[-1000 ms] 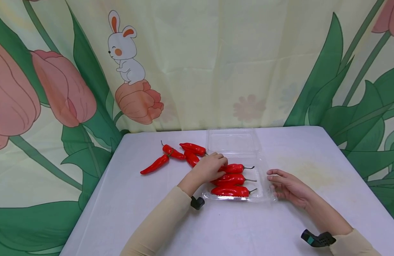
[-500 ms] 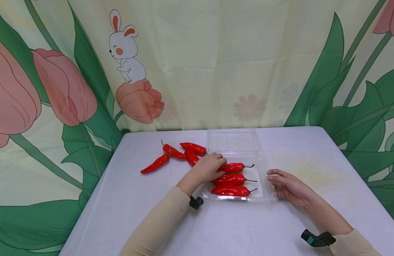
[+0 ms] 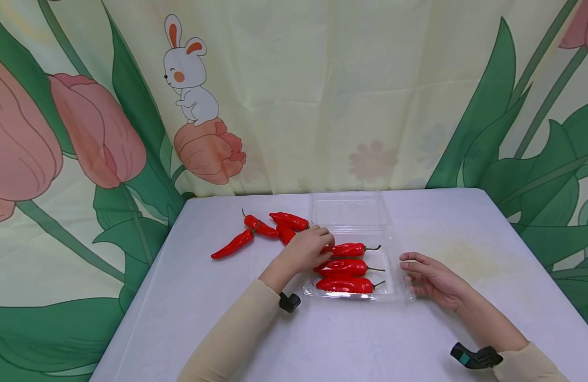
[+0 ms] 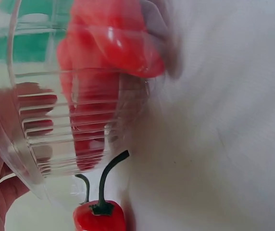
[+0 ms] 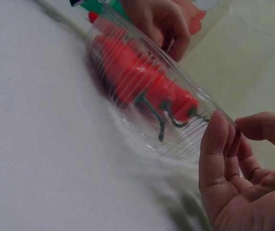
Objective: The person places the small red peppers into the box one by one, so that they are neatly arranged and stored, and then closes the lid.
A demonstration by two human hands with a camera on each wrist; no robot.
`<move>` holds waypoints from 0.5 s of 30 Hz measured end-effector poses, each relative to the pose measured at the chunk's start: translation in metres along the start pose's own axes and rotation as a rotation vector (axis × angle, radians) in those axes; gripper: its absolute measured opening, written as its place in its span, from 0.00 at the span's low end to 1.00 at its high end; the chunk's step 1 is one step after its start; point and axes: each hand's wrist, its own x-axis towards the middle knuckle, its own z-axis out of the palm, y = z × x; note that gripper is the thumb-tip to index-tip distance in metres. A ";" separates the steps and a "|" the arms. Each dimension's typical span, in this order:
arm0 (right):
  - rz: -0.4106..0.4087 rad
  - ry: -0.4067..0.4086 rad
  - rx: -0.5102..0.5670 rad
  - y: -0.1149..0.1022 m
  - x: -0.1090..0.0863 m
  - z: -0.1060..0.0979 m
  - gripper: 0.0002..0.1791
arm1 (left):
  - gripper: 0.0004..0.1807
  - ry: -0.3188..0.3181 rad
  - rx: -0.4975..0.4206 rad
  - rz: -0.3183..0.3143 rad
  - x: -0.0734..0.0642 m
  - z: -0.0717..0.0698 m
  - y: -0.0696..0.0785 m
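Observation:
A clear plastic clamshell container (image 3: 404, 286) lies with its lid folded back. Inside, a near red chili pepper (image 3: 344, 285), a middle chili pepper (image 3: 342, 267) and a far chili pepper (image 3: 351, 249) lie side by side, stems to the right. My left hand (image 3: 307, 249) is bent over the container's left end, fingertips right at the blunt end of the far chili, with space between thumb and fingers in the right wrist view. With thumb and fingertips, my right hand (image 5: 253, 168) pinches the container's rim at the right end.
Left of the container, several loose chilies lie on the white cloth: one at the back (image 3: 289, 221), one partly behind my left hand (image 3: 285, 233), and a pair further left, including the leftmost chili (image 3: 233, 244). A printed curtain (image 3: 294, 106) hangs behind the table.
My left hand has slid slightly left along the far chili, which stays in its place. My right hand keeps still at the container's right rim.

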 end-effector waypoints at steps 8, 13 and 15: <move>-0.002 -0.007 0.002 -0.001 0.000 0.001 0.15 | 0.16 0.040 0.004 0.023 -0.005 0.004 -0.005; -0.004 -0.017 0.008 -0.001 0.000 0.001 0.14 | 0.15 0.081 -0.001 0.029 -0.010 0.004 -0.008; -0.002 -0.018 0.013 -0.001 0.000 0.000 0.14 | 0.15 0.101 -0.001 0.030 -0.011 0.003 -0.010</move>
